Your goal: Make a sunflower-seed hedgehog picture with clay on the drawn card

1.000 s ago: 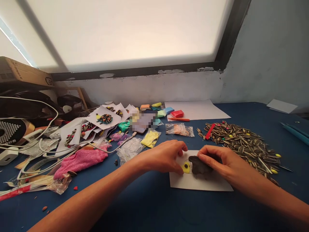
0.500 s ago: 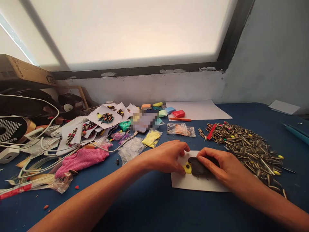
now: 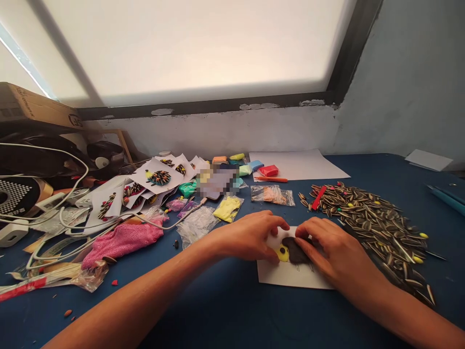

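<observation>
1. Left hand (image 3: 250,236): thumb and fingers arched apart, empty, by yellow clay (image 3: 283,253).
2. Right hand (image 3: 334,249): bent fingers touch smooth dark clay (image 3: 296,253); grip unclear.
3. Both lie on white paper (image 3: 278,277), left of striped seeds (image 3: 378,228).

Looks matt and smooth on the dark clay (image 3: 298,253) and the yellow clay (image 3: 285,257), papery and flat on the white card (image 3: 283,276). Crinkles glossily in the clear plastic bag (image 3: 198,225), goes rough and fluffy (much like towelling) on the pink cloth (image 3: 125,242), turns smooth on the striped seeds (image 3: 378,235).
</observation>
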### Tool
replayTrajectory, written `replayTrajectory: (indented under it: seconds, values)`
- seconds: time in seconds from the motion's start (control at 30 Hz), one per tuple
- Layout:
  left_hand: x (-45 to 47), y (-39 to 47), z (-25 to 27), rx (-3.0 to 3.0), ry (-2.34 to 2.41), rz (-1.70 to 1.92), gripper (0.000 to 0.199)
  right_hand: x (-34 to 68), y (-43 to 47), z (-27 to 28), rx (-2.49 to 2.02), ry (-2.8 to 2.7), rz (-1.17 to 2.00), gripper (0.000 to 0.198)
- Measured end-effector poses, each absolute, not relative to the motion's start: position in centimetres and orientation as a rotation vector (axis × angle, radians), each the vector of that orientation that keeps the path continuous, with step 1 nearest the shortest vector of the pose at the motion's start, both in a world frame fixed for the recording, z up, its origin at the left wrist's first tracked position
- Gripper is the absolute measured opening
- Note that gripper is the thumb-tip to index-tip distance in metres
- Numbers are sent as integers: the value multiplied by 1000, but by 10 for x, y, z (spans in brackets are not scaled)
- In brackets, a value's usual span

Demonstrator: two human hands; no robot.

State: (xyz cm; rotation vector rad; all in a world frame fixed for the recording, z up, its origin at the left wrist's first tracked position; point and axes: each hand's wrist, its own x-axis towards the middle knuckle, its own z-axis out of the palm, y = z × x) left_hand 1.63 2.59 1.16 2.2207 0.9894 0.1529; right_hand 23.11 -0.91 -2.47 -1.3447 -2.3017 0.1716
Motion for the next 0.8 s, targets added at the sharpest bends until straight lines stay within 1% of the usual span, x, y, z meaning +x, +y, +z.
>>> replayTrajectory:
  seconds: [0.13,0.23,0.3,0.43,0.63,0.8]
  values:
    - [17,25,14,2257,1001,114,57,232,-9,-23,-1306,-2330,132,22]
    - [17,25,16,2284,981,93,52,232,-10,-21,-1285,-2356,116,28]
    - [17,24,17,2284,983,87,55,232,-11,-19,-1271,-2359,104,30]
    - [17,23,17,2261,990,92,62,231,-14,-16,-1236,-2346,79,29]
    - [14,25,18,2222,972,113,62,233,-21,-15,-1153,-2354,-23,29]
    - [9,31,18,2107,942,242,47,237,-30,-18,-1074,-2353,-156,27]
